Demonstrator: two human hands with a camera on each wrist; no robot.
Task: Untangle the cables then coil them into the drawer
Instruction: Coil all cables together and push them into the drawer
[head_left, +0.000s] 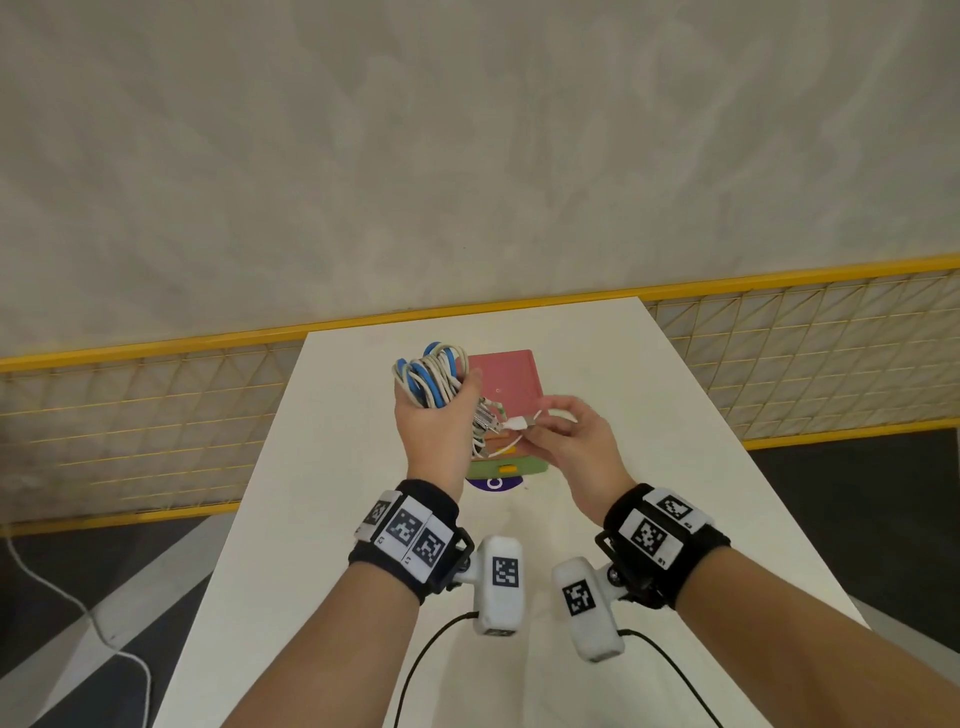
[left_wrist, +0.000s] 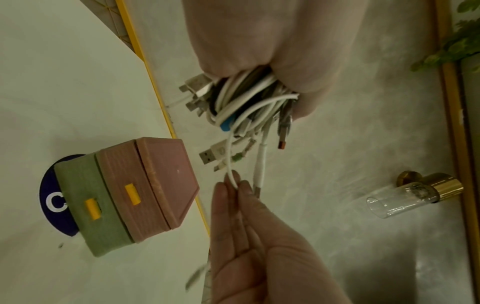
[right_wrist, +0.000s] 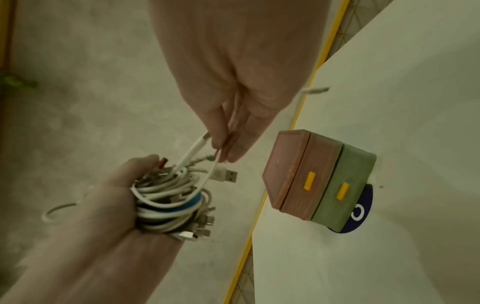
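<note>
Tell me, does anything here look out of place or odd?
Only the cable bundle: white and blue cables gripped in the left hand remain knotted, plugs sticking out everywhere. The right hand pinches one white cable. The drawer box sits shut and square on the table.

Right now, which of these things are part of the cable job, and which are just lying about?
Part of the job:
cable bundle in left hand
white cable pinched by right hand
pink and green drawer box

Just lying about:
purple C sticker
glass tube
floor cable
</note>
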